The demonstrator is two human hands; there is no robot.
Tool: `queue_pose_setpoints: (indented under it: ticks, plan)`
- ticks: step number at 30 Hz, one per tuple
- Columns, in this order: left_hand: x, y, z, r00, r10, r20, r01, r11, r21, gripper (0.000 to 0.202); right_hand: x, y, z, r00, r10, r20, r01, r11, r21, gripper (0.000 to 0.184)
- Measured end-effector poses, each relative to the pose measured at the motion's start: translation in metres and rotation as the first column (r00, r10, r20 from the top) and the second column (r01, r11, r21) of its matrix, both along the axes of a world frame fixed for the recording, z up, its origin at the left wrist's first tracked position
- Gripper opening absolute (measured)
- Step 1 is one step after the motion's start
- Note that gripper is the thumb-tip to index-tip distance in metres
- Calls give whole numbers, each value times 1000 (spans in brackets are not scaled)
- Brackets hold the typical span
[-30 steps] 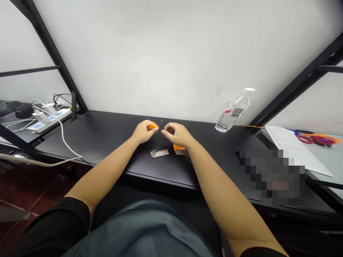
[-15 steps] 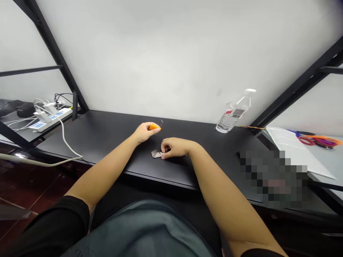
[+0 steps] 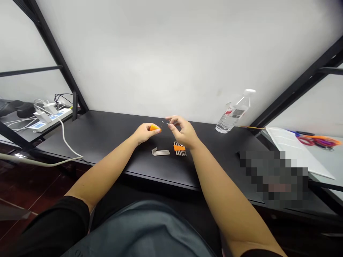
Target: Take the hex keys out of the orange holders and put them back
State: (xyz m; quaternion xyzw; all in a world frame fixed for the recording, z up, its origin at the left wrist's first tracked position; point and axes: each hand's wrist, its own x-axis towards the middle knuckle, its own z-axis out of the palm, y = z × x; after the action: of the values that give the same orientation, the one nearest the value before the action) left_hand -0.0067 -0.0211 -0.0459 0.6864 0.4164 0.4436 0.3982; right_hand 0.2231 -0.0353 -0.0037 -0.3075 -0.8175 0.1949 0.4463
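Note:
My left hand (image 3: 144,133) is closed on an orange hex key holder (image 3: 154,127), from which one thin hex key (image 3: 162,124) sticks up. To its right, my right hand (image 3: 182,131) pinches a small loose hex key (image 3: 169,123) between thumb and fingers, its tip close to the holder. Below the hands several loose hex keys (image 3: 160,152) lie nested together on the black table (image 3: 112,132). Beside them lies a second orange holder (image 3: 179,147), filled with a row of hex keys.
A clear water bottle (image 3: 234,113) stands at the back right. A white sheet (image 3: 297,151) and coloured scissors-like handles (image 3: 318,140) lie on the right. At left are a power strip (image 3: 50,119) and a white cable (image 3: 65,137) hanging over the table edge.
My right hand has risen from the loose hex keys to the holder in my left hand, bringing one key along. The second holder has come into view. My left hand has barely moved.

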Motion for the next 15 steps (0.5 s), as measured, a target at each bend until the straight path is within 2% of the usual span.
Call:
queue_pose_setpoints:
  ticks: [2, 5, 7, 10, 12, 15]
  plan:
    - [0, -1, 1, 1000, 4, -15, -4, 1000, 12, 46, -3, -2, -1, 1000, -11, -10, 10, 1000, -6, 12]
    - [1, -2, 1, 999, 8, -32, -7, 1000, 24, 45, -7, -6, -1, 995, 27, 93, -21, 997, -72, 15]
    - [1, -2, 1, 999, 10, -33, -9, 1000, 30, 44, -8, -7, -2, 994, 40, 106, -32, 997, -75, 16]
    - [2, -1, 0, 1000, -8, -26, 9, 999, 38, 42, -10, -4, -4, 999, -33, -6, 33, 999, -25, 16]
    - [3, -1, 0, 999, -28, -22, 29, 999, 39, 40, -11, -1, -7, 991, -76, -113, 72, 996, -45, 18]
    - [4, -2, 0, 999, -49, -19, 50, 998, 34, 40, -14, 2, -11, 975, -36, -217, 13, 994, -107, 20]
